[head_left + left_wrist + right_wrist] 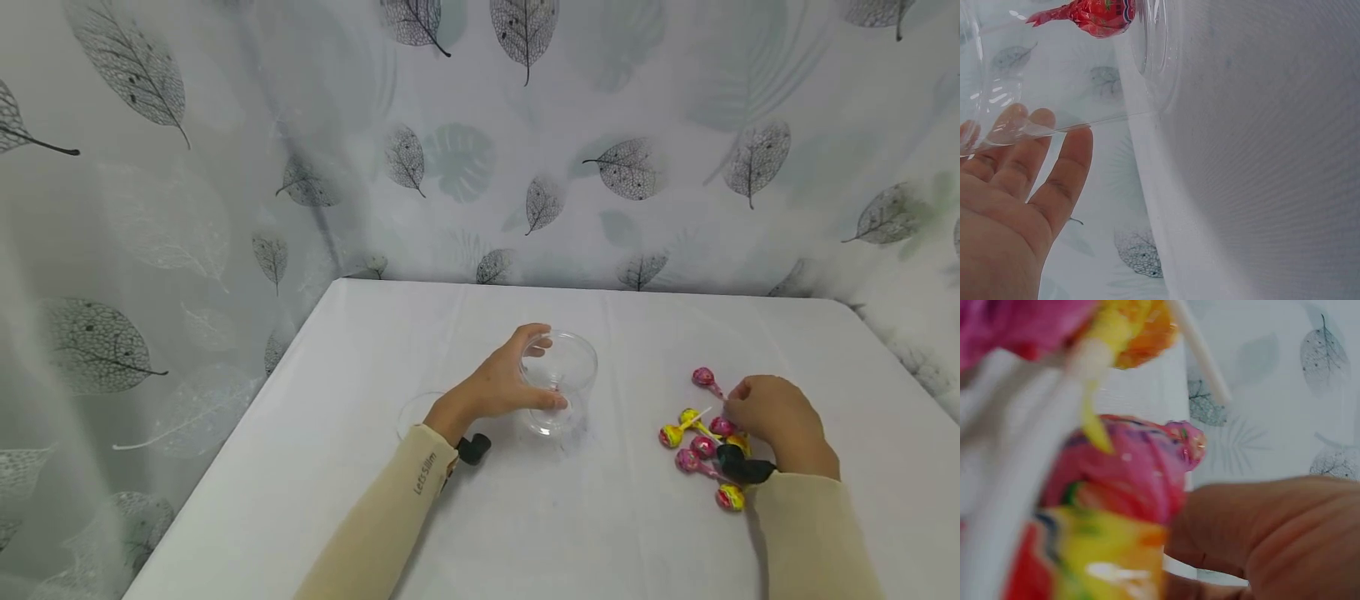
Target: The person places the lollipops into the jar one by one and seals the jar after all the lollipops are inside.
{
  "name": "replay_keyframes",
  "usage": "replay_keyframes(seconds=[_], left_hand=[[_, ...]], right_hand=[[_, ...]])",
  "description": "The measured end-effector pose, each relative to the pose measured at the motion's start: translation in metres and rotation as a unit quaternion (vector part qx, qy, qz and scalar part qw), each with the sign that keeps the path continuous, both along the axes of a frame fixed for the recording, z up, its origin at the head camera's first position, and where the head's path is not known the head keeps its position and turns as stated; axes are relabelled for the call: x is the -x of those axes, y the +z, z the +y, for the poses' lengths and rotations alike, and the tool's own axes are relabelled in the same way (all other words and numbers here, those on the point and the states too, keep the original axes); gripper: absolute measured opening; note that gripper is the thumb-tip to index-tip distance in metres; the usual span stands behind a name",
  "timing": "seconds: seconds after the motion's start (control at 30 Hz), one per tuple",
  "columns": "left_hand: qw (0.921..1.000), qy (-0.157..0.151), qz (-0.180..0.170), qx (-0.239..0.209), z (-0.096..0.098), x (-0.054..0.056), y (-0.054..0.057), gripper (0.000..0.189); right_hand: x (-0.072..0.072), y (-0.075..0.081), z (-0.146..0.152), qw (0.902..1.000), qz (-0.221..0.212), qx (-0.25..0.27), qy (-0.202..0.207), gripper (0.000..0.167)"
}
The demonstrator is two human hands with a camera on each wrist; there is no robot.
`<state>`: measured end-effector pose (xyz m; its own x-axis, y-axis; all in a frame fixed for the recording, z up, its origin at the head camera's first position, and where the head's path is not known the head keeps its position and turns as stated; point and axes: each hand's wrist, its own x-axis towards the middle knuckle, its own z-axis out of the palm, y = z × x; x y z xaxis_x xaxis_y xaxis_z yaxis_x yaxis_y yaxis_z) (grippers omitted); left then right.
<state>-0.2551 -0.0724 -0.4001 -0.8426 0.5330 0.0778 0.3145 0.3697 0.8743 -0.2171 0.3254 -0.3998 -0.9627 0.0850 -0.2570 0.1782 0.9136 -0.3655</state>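
My left hand grips a clear plastic jar from its left side, thumb in front and fingers behind. Inside the jar lies a red-wrapped lollipop, seen in the left wrist view. At the right, my right hand reaches over a loose pile of pink and yellow lollipops. Its fingers are curled, with thumb and fingertip at the stick end of a pink lollipop at the pile's far edge. In the right wrist view, nearer lollipops partly hide the fingertips.
A clear round rim lies on the white table beside the left wrist, partly behind it. Black straps with camera mounts sit at both wrists. Leaf-patterned curtains stand behind the table and along its sides.
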Motion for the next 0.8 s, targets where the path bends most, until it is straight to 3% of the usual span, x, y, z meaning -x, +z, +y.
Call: replay_keyframes(seconds=[0.4,0.63,0.8], left_hand=[[1.0,-0.005,0.007,0.003,-0.001,-0.001,-0.001,0.107],[0.9999,-0.005,0.011,0.005,-0.002,-0.001,-0.001,0.106],[0.9999,-0.004,0.012,0.008,-0.001,-0.001,-0.001,0.103]], right_hand=[[-0.003,0.008,-0.002,0.9974,0.072,0.001,0.004,0.03],[-0.009,0.008,-0.009,0.9916,0.116,0.016,-0.055,0.033],[-0.01,0.009,-0.014,0.9817,0.174,0.021,-0.074,0.035]])
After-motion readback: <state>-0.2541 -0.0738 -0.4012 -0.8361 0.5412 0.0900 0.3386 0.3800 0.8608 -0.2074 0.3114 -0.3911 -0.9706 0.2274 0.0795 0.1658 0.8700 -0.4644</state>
